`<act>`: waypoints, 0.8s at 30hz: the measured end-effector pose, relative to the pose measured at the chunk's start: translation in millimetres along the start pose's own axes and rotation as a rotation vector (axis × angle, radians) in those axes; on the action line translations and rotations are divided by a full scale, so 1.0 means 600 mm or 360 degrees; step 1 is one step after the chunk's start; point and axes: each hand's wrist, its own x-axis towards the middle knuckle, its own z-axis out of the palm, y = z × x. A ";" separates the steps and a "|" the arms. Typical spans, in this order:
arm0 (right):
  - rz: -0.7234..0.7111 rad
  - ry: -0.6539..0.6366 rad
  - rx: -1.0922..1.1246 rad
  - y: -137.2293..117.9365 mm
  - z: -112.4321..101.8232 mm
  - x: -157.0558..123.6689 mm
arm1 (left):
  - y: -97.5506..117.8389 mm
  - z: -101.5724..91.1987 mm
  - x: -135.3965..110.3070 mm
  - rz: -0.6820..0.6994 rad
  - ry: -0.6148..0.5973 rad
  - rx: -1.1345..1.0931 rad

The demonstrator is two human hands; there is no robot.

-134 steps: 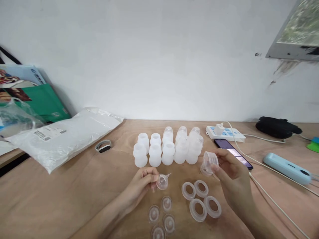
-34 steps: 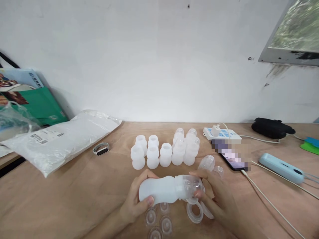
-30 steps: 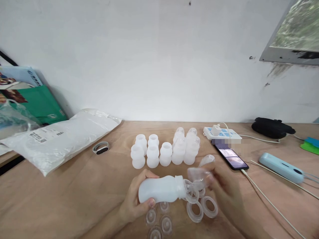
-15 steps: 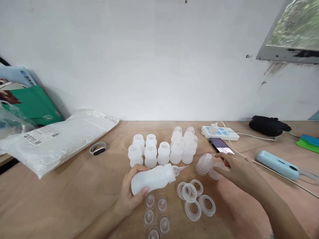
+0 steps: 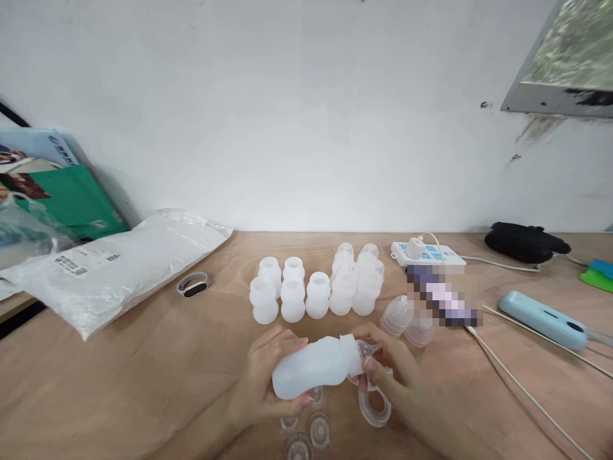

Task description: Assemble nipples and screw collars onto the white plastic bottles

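Observation:
A white feeding bottle [image 5: 311, 368] lies tilted in the air, its clear pointed tip [image 5: 368, 349] facing right. Wrapped around the bottle's base end is my left hand [image 5: 262, 377]. My right hand [image 5: 395, 365] grips the collar and tip end between thumb and fingers. Under the hands on the table are clear round teats [image 5: 318, 431] and translucent rings [image 5: 375, 409], partly covered. Just beyond the right hand, two clear dome caps [image 5: 396, 315] lie beside each other. Several open white bottles [image 5: 293, 300] stand behind, next to several with clear domes on top [image 5: 341, 291].
A white plastic parcel [image 5: 124, 268] and a wristband [image 5: 192, 285] lie to the left. On the right are a power strip [image 5: 426, 254], a blurred-out phone [image 5: 443, 297], a light blue device [image 5: 541, 318], a black pouch [image 5: 524, 241] and a trailing white cable [image 5: 527, 390].
My right hand has moved left from the clear dome caps and now grips the bottle's tip end. My left hand has brought the bottle slightly right and nearer.

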 end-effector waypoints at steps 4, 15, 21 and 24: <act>0.0304 -0.0078 0.0402 0.017 0.012 0.009 | 0.003 -0.001 0.005 -0.0013 -0.0082 0.0009; -0.0495 0.0138 -0.0140 0.010 -0.002 0.004 | 0.013 -0.018 0.013 -0.1079 -0.0368 -0.0870; -0.0514 0.0095 -0.0281 -0.001 -0.013 0.000 | 0.021 -0.019 0.018 -0.0979 -0.0396 -0.0710; -0.0380 0.0047 -0.0263 -0.004 -0.010 0.001 | 0.024 -0.020 0.017 -0.0869 -0.0420 -0.0552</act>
